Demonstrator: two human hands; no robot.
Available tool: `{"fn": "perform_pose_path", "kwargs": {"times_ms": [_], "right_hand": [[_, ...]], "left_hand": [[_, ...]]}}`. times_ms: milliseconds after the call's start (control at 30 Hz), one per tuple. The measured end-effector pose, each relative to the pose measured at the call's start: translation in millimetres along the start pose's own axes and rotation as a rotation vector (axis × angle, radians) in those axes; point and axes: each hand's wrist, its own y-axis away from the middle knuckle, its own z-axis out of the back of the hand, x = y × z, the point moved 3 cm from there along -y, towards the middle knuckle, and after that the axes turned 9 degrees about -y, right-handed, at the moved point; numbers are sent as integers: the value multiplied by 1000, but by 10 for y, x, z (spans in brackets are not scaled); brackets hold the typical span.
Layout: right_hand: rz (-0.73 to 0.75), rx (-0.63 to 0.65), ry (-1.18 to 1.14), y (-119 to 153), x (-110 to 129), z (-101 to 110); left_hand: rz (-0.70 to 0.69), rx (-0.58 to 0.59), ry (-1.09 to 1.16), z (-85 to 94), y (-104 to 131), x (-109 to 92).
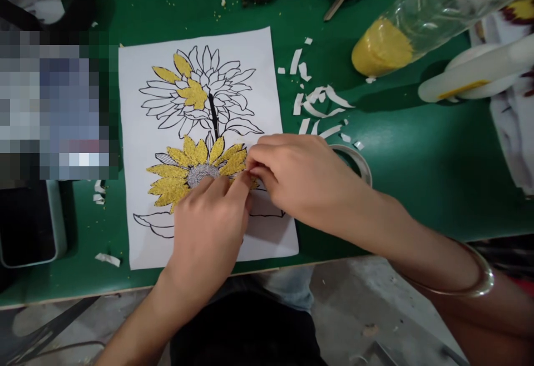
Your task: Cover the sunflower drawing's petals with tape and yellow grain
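Observation:
A white sheet with a line drawing of flowers (146,255) lies on the green table. Yellow grains cover many petals of the lower flower (169,184), whose centre is grey; a few petals of the upper flower (194,94) are yellow too. My left hand (211,224) rests over the lower flower with its fingers bent and pressed together. From the right, my right hand (292,174) meets it, thumb and forefinger pinched at the flower's right petals. Whatever the fingertips hold is too small or hidden to make out.
White paper scraps (319,102) are scattered right of the sheet, near a tape roll (362,163) partly behind my right wrist. A clear bottle with yellow grains (381,49), a white bottle (467,77) and a key (336,7) lie farther back. A dark tray-like object (60,221) is at left.

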Motion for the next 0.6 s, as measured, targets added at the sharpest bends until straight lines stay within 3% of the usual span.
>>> {"fn": "perform_pose_path", "kwargs": {"times_ms": [233, 367, 600], "right_hand": [[41, -148, -54, 42, -20, -44], [38, -142, -207, 26, -89, -70], [40, -163, -373, 18, -151, -77]], "left_hand": [[113, 81, -21, -12, -35, -23], [145, 168, -28, -9, -47, -31], [150, 153, 7, -8, -43, -52]]}}
